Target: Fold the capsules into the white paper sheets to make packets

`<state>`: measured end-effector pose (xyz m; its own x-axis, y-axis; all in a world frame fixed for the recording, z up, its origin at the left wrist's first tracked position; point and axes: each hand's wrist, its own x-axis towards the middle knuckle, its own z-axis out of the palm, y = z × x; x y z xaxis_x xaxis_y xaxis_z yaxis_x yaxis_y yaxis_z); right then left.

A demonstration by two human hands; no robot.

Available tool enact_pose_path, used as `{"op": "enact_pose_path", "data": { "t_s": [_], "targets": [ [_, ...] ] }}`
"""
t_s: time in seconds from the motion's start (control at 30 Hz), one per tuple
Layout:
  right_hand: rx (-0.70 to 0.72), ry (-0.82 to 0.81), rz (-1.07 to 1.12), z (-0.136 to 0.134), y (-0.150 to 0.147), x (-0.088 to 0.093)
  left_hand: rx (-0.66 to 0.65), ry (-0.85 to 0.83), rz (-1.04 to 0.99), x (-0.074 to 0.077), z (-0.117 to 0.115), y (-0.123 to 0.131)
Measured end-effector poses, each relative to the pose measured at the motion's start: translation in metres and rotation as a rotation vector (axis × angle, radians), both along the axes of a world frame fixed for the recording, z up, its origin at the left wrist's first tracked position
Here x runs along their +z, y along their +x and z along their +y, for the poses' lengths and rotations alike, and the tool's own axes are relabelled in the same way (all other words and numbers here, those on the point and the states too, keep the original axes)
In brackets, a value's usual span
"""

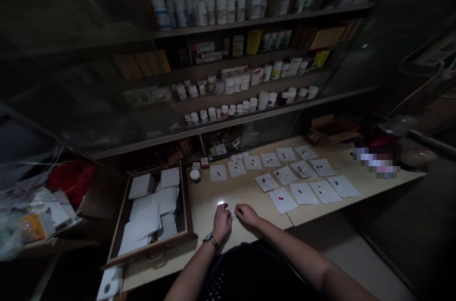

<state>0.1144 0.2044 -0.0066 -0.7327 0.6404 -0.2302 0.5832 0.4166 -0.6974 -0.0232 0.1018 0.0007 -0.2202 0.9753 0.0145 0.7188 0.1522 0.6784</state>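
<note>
Pharmacy counter (249,192) | paper squares (322,192) with red tablets (299,191) | left hand (221,221), right hand (247,215) | fingers (238,210) together, grip unclear

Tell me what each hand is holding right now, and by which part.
The right hand appears to pinch a small white item at its fingertips, though it is too small to identify. Whether the left hand holds anything cannot be told.

Single head-worn view, wide-angle, looking forward and down from above the person's chest. Close on the left hand (221,221) and right hand (246,215) at the near edge of the worktop (203,211); glass-fronted shelves (263,21) fill the far side.
</note>
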Motion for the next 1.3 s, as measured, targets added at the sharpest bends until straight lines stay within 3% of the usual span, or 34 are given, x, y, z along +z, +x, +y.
{"op": "enact_pose_path", "data": {
  "t_s": [0.13, 0.37, 0.57, 0.73, 1.03, 1.3],
  "targets": [
    [-0.019, 0.076, -0.046, -0.004, -0.002, 0.009, 0.02, -0.003, -0.009, 0.0, -0.001, 0.001],
    [0.239, 0.221, 0.005, -0.004, 0.012, 0.015, 0.067, -0.01, -0.049, 0.005, -0.001, 0.004],
    [0.2, 0.189, -0.031, -0.001, 0.011, 0.011, 0.09, 0.014, -0.064, 0.008, -0.003, 0.004],
    [0.234, 0.192, -0.052, 0.001, 0.007, 0.009, -0.059, 0.032, 0.005, 0.011, -0.003, 0.001],
    [0.256, 0.214, -0.028, -0.003, 0.008, 0.005, -0.136, -0.095, 0.067, 0.021, 0.007, -0.002],
    [0.253, 0.201, -0.057, 0.0, 0.005, 0.008, -0.046, -0.104, 0.054, 0.018, 0.011, 0.004]
  ]
}}
